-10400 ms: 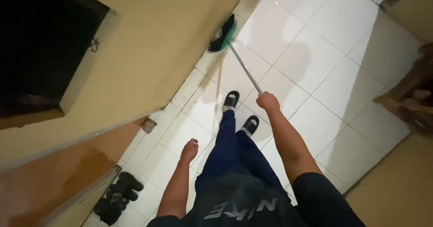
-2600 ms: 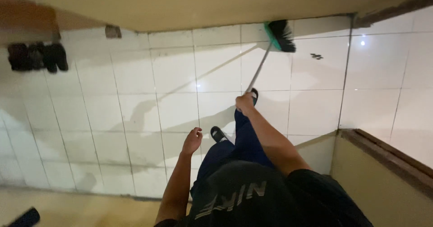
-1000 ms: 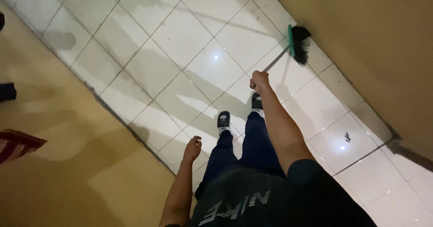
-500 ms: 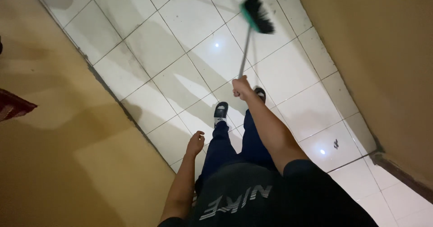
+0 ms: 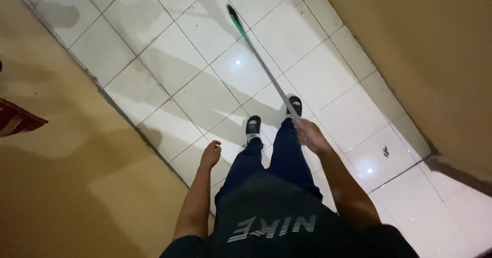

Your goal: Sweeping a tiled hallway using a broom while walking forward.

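Right hand (image 5: 311,135) is closed around the near end of the broom handle (image 5: 266,73), gripping it just in front of the right leg. The broom's long axis runs from that hand up and to the left, far across the tiled floor (image 5: 328,96); the green broom head (image 5: 233,14) is the far end, motion-blurred, edge-on to the camera, bristles not really readable. Can't tell if the head touches the floor or is lifted just off it.

So the broom lies ahead and left of the right hand, nearly along the line of the corridor, slanted toward the left wall side. Right hand is the only one on it.

Left hand (image 5: 210,154) hangs free beside the left thigh, fingers loosely curled, holding nothing, well apart from the handle. It is nearer the yellowish left wall (image 5: 61,186) than the broom.

Two feet in black-and-white slippers: left slipper (image 5: 253,127) and right slipper (image 5: 294,105), both planted on the tiles; the handle passes just above the right one in the picture.

Right wall (image 5: 420,47) runs along the far-right side. A small dark speck (image 5: 386,151) sits on a tile near right, well apart from the broom head.
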